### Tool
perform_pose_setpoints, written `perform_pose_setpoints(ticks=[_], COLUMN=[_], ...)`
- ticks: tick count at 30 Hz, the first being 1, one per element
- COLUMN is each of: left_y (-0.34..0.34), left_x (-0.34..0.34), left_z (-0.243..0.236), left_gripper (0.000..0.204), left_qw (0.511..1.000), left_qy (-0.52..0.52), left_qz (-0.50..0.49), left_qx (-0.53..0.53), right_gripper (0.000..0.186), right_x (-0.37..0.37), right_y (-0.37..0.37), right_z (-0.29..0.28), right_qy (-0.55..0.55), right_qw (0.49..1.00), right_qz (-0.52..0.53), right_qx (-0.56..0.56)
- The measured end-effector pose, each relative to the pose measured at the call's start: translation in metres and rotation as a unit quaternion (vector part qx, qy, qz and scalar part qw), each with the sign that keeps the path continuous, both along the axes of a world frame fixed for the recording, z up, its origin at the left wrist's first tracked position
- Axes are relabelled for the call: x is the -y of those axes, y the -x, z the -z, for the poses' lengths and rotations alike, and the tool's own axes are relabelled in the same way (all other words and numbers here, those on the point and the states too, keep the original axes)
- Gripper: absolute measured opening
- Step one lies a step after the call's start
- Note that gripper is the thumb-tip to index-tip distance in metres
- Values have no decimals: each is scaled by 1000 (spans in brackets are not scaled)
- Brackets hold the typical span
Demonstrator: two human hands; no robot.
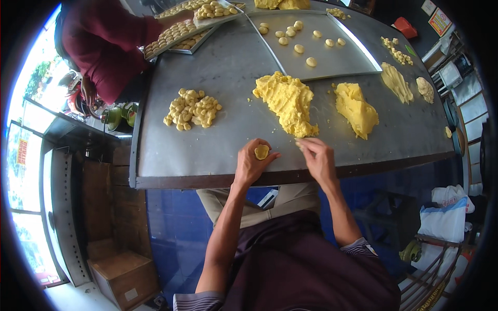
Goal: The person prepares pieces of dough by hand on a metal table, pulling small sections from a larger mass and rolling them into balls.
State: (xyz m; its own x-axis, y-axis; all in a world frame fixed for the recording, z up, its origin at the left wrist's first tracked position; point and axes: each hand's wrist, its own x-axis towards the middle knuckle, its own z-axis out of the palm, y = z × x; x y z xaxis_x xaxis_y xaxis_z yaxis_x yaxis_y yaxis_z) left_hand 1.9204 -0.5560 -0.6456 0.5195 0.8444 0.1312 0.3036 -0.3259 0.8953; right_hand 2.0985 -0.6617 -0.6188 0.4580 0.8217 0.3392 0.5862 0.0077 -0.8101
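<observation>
While the left hand's (250, 164) grip curls round a dough piece (262, 152) near the counter's (192, 155) front edge, the right hand's (320, 155) hold can't be told; piece looks light, soft, dentable: cradle sides. Dough mound (286, 103) just beyond.

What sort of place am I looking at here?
Probably a bakery or pastry workshop. Large mounds of yellow dough lie on a metal-topped table, and a flat metal tray toward its far side holds small, pale dough rounds.
</observation>
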Motion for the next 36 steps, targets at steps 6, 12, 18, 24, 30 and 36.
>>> perform_pose_setpoints(ticks=[6,12,18,24,30,36], left_y=[0,-3,7,33,35,49], left_x=[1,0,-2,-17,-25,-35], left_z=[10,2,7,16,-18,18], left_gripper=[26,30,33,35,29,19], left_qw=[996,999,967,896,839,995], left_qy=[-74,-25,214,309,388,-11], left_qz=[45,-20,-22,56,21,30], left_qx=[0,5,137,314,381,94], right_gripper=[39,39,33,31,23,22], right_x=[-34,-42,-8,4,-36,-14], right_y=[49,-21,-29,-71,-85,-18], right_z=[-7,-9,22,48,33,39], right_qy=[79,12,51,-80,57,-18], right_qw=[987,961,984,974,987,977], right_qz=[-136,85,4,141,149,101], right_qx=[-35,262,169,-156,-31,185])
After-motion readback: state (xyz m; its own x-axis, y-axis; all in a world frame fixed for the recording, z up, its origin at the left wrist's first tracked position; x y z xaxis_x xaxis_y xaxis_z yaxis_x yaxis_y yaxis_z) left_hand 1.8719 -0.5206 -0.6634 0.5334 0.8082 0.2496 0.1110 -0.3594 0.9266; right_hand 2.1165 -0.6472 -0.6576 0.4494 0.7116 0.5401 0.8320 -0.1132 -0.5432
